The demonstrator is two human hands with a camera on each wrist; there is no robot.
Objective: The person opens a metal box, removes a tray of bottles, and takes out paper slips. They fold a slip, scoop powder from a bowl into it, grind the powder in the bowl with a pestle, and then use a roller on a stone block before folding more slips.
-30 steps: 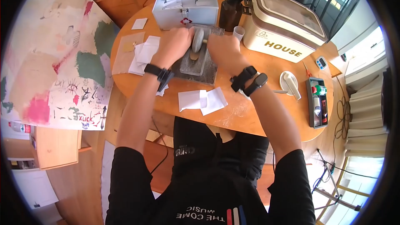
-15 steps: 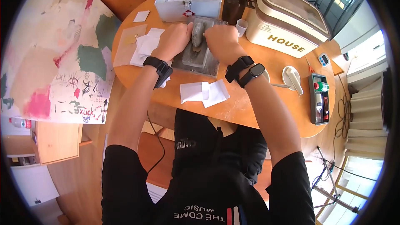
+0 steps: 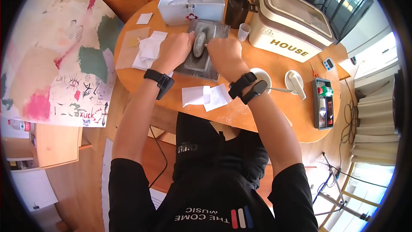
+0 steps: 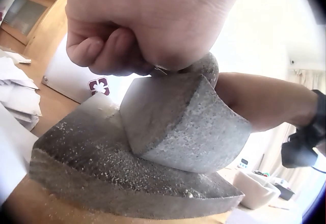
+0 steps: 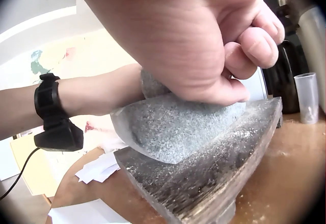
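A grey stone grinding wheel (image 3: 200, 45) stands on edge in a stone trough (image 4: 204, 132), between the two hands. The trough sits on a dark slab (image 5: 219, 158) dusted with pale crumbs. My left hand (image 3: 175, 50) curls its fingers at the wheel's left side, gripping its handle, which the hand mostly hides. On the other side my right hand (image 3: 225, 54) holds the handle's right end, a pale bit of it showing beside the wheel. From the left wrist view, the wheel's top (image 4: 209, 67) peeks out behind the curled left fingers.
A white first-aid box (image 3: 191, 6) stands behind the slab, with a dark jar (image 3: 237, 8), a plastic cup (image 3: 243, 32) and a cream HOUSE box (image 3: 292, 28) to its right. Papers (image 3: 206, 96) lie in front. A white bowl (image 3: 262, 75) with a spoon sits by the right wrist.
The wheel has rolled toward the trough's near end, both hands moving with it. More of the white bowl shows beside the right wrist. The head view has shifted a little.
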